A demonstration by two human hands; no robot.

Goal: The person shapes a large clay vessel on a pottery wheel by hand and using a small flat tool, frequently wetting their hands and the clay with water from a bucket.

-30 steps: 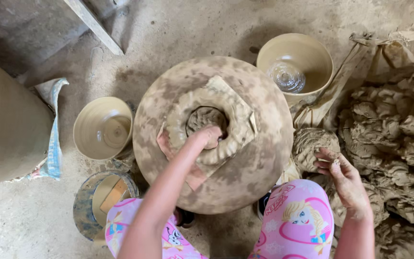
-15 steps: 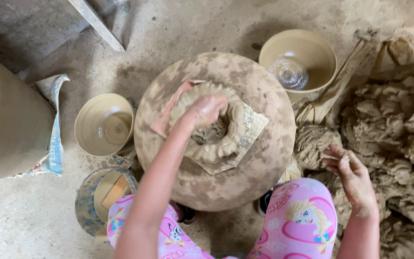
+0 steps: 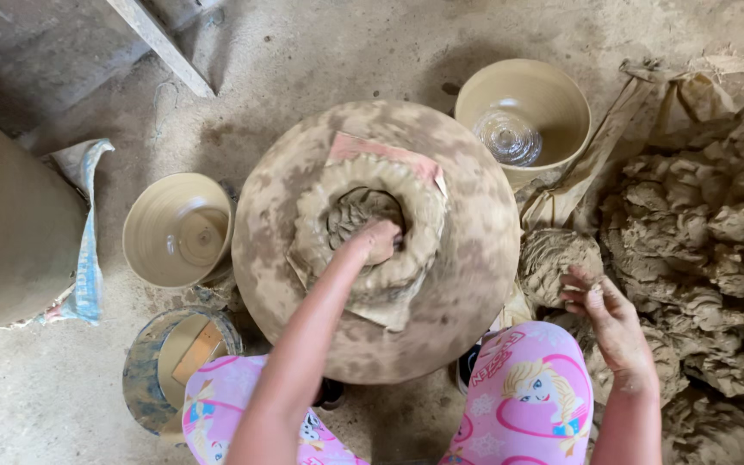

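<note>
- A ring of coiled clay (image 3: 372,228) sits at the centre of a round, mud-caked turning wheel (image 3: 467,284), resting on a square board with a pinkish edge (image 3: 381,148).
- The left hand (image 3: 378,241) presses into the ring's inner wall, fingers curled against the clay and gripping nothing.
- The right hand (image 3: 610,320) hovers half-open, empty, beside a lump of raw clay (image 3: 557,263) at the edge of a large clay heap (image 3: 708,250).
- Steady, even pressure along the inner wall would likely keep the coil's thickness uniform.
- A cream bowl (image 3: 178,228) lies left of the wheel; a bucket (image 3: 544,95) holding a clear plastic bottle stands beyond it.
- Everything rests on a dusty earthen floor (image 3: 320,52).
</note>
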